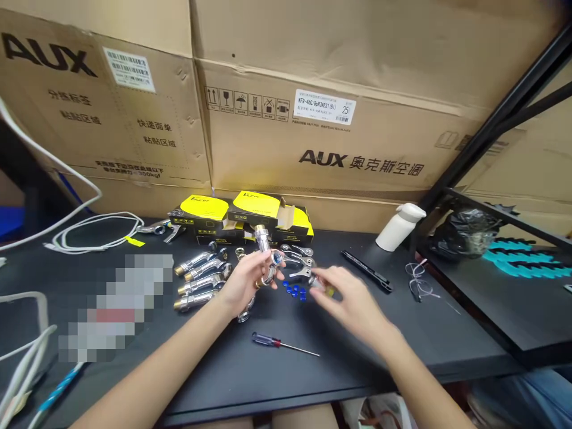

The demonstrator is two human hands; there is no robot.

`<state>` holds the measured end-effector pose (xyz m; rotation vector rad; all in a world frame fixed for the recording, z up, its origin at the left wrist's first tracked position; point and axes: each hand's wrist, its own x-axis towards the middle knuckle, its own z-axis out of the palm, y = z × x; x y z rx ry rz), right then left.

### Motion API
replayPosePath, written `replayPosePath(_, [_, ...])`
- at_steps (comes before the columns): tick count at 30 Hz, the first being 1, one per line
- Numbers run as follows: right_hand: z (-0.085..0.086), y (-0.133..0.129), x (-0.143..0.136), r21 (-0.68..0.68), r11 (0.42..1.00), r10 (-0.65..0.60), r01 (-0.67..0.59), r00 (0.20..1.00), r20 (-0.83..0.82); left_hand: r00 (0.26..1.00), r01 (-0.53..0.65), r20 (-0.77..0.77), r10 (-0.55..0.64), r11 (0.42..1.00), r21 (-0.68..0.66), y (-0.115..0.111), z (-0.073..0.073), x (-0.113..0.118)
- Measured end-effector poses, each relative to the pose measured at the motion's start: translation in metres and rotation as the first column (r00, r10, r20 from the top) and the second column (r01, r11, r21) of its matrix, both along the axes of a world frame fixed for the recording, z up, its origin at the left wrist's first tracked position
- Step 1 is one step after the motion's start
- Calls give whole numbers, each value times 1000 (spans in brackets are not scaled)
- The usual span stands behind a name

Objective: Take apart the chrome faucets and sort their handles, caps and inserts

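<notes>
My left hand (246,279) is closed round a chrome faucet body (263,241) with a brass threaded end pointing up and an open round socket facing me. My right hand (348,299), slightly blurred, pinches a small chrome piece (316,282) just right of it; its exact kind is unclear. Several blue caps (295,291) lie on the table between the hands. Behind them rest chrome lever handles (304,261). Left of my left hand, several chrome faucet bodies (199,283) with brass ends lie in a row. A screwdriver (286,344) lies in front of both hands.
Yellow-and-black boxes (203,208) are stacked at the back against large cartons (268,143). To the right are a white bottle (397,229), a long black object (367,271) and a thin tangled cable (420,281). White cables (96,241) and a pixelated area occupy the left.
</notes>
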<state>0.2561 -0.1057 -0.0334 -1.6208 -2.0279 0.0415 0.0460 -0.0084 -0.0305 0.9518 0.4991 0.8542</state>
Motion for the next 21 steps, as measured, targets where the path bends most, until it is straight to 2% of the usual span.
replayPosePath(2, [0,15,30,13,999,-52,52,999,0,999,42,1,-42,999,-18,-1,0,-1])
replayPosePath(6, [-17,35,67,-110,992,-42,53,994,99,994,113,-6,-113,993,-37,-5,0,-1])
replayPosePath(8, [-21,37,69,-137,989,-36,53,992,124,992,126,-26,-127,991,-45,-7,0,0])
replayPosePath(10, [-17,37,63,-112,990,-74,85,992,98,994,100,-39,-103,994,-53,-8,-2,2])
replayPosePath(12, [-6,38,50,-85,992,-102,96,993,-59,999,36,-9,-37,998,-56,-7,-3,4])
replayPosePath(13, [0,39,40,-96,993,-80,63,978,-193,1000,4,22,-3,999,-51,-7,-4,5])
replayPosePath(15, [9,42,18,-190,972,32,-141,875,-483,996,-43,77,45,999,-27,-6,-5,7])
replayPosePath(17, [10,45,-4,-271,878,81,-395,681,-728,993,-58,104,58,998,-8,-6,-6,8])
replayPosePath(19, [3,48,-22,-291,766,6,-574,458,-889,993,-62,98,64,998,-22,-7,-7,8])
replayPosePath(21, [-8,49,-32,-251,703,-121,-666,236,-964,993,-78,81,82,996,-46,-8,-7,9])
